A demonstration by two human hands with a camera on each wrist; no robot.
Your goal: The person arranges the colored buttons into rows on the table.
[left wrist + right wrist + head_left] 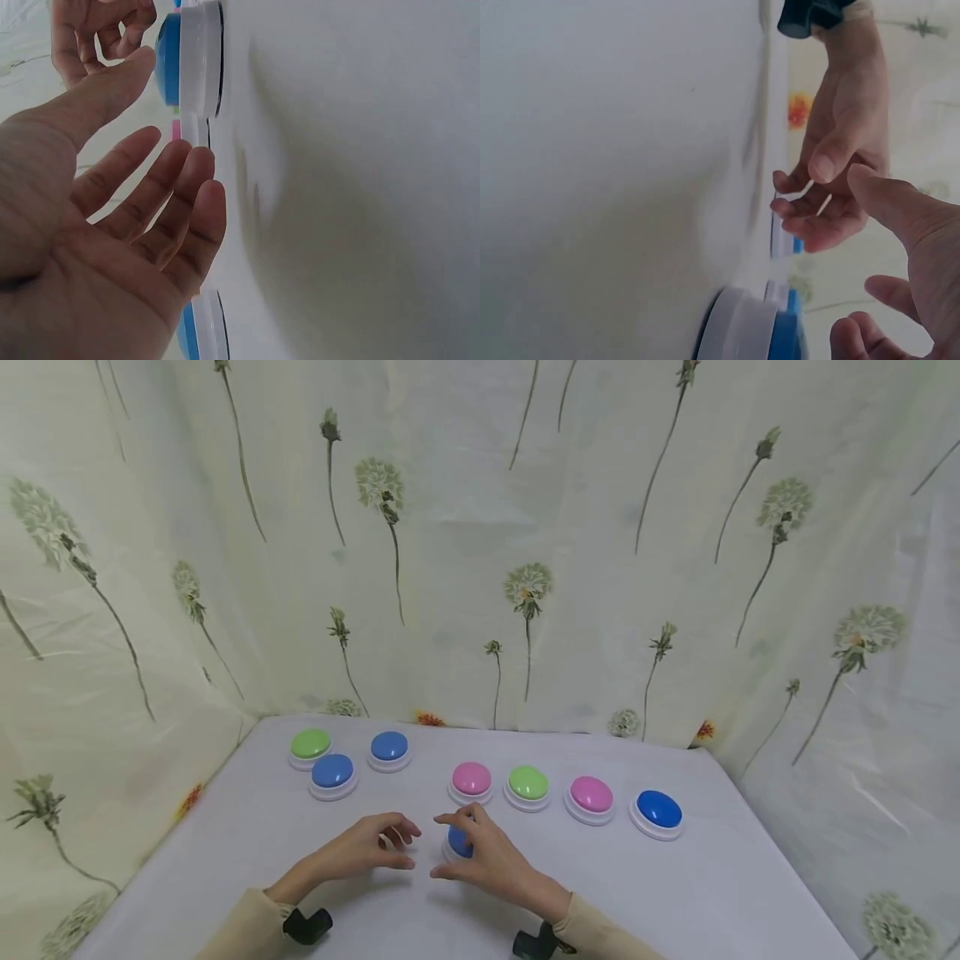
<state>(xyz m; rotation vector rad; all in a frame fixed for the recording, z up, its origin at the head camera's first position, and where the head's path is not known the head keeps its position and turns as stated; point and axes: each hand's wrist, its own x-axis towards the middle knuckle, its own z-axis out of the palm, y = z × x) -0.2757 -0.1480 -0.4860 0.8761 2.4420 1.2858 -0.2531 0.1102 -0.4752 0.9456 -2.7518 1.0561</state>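
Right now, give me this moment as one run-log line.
left hand: empty, above table | right hand: empty, partly hiding nearest blue button in head view | seven other buttons: farther back

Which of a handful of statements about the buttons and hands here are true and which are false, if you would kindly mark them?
1. The left hand grips a button. False: the left hand holds nothing.
2. In the head view, the right hand partly hides a blue button. True.
3. The rightmost button is pink. False: that button is blue.
4. A green button stands between two pink buttons. True.
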